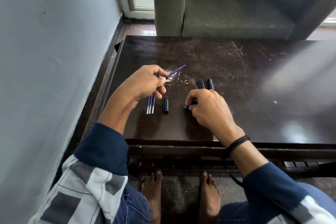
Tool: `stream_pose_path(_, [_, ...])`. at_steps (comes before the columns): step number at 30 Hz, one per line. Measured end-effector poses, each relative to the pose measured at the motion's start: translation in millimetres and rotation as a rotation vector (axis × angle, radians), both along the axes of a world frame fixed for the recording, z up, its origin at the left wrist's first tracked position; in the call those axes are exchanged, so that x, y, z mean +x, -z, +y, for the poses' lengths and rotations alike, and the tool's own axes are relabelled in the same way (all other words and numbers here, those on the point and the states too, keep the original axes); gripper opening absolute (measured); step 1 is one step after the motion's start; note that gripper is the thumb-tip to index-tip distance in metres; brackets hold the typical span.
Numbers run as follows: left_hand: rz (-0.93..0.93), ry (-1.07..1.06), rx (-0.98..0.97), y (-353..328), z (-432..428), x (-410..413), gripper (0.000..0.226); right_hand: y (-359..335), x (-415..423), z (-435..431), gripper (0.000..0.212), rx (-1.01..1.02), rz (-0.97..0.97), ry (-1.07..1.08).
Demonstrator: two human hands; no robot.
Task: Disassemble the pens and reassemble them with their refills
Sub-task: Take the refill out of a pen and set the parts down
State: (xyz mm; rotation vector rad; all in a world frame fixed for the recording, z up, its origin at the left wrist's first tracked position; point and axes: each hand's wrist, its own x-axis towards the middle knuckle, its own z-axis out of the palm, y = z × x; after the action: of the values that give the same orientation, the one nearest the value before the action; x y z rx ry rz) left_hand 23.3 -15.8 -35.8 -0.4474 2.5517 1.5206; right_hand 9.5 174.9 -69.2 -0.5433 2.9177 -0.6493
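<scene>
My left hand [145,82] pinches a thin blue refill [175,72] whose tip points up and to the right, above the dark table [236,78]. Three more blue refills [150,105] lie side by side just below that hand, partly under its fingers. A black pen cap [165,104] lies to their right. My right hand [209,109] is closed on a dark pen barrel [189,105]; only its blue end sticks out to the left. Two black pen pieces [205,83] lie beyond the right hand, their near ends hidden by it.
A grey wall [54,60] runs close along the table's left side. A grey sofa [236,5] stands behind the far edge. My bare feet [181,196] rest on the floor under the near edge. A blurred pale streak crosses the right of the view.
</scene>
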Motion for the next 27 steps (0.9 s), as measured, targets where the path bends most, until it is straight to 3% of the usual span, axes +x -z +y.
stream_pose_path(7, [-0.008,0.013,-0.006,-1.3,1.2,0.8,0.018,8.9,2.7,-3.0,0.020,0.048,0.060,-0.065])
stream_pose_path(12, [-0.002,0.015,-0.020,0.0,1.8,0.2,0.017,8.0,0.1,-2.7,0.013,-0.025,0.038,-0.038])
stream_pose_path(15, [0.007,0.020,0.000,0.3,3.2,-0.4,0.016,5.6,-5.7,-4.3,0.003,-0.234,-0.127,0.090])
stream_pose_path(18, [0.025,0.062,0.034,-1.2,7.4,0.0,0.015,1.5,-9.2,-6.0,0.004,-0.691,-0.431,0.242])
stream_pose_path(20, [0.038,0.102,0.038,-2.1,9.8,0.4,0.016,-2.4,-9.6,-5.4,0.007,-0.883,-0.574,0.310])
stream_pose_path(24, [0.029,0.173,0.029,-2.2,12.7,0.7,0.017,-7.6,-10.4,-1.6,0.015,-1.098,-0.675,0.404])
stream_pose_path(27, [0.018,0.222,0.012,-1.4,13.0,1.6,0.019,-9.3,-9.7,-0.2,0.014,-1.132,-0.694,0.423])
